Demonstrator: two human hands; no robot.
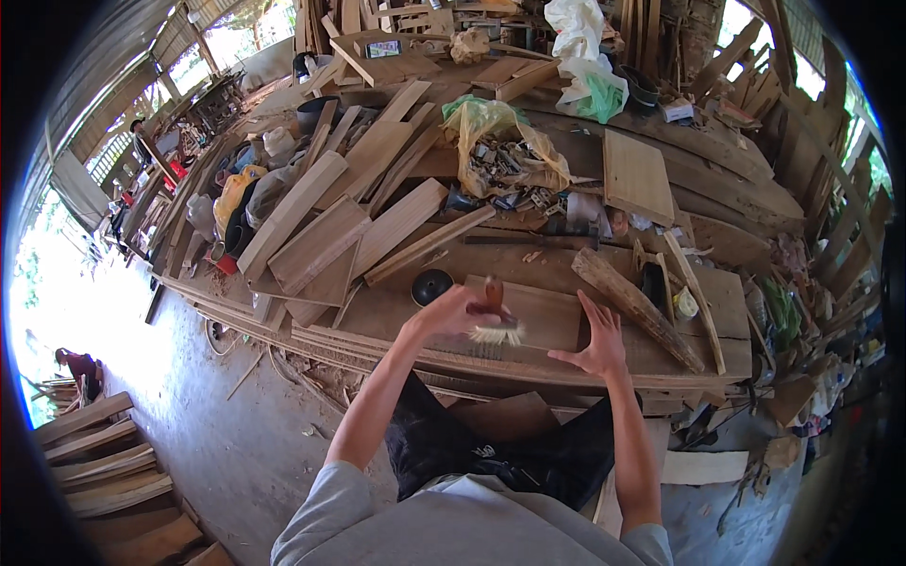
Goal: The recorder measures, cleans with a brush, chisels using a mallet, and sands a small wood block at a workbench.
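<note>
My left hand [451, 311] is closed around a brush [500, 332] with a brown wooden handle and pale bristles. The bristles point down over the near edge of a flat wooden board [545, 314] on the workbench. At the right end of this board is my right hand [600, 347], its thumb and fingers spread with nothing between them; whether it touches the board I cannot tell. A round black disc-like thing [432, 286] with a central hole lies just beyond my left wrist.
Loose planks [321, 245] pile up at the left of the bench. A rough-edged wood strip [637, 307] lies slantwise on the right. Farther back are a yellowish plastic bag [514, 156] of metal hardware and a squarish board [638, 176]. Stacked timber [104, 462] stands on the floor, lower left.
</note>
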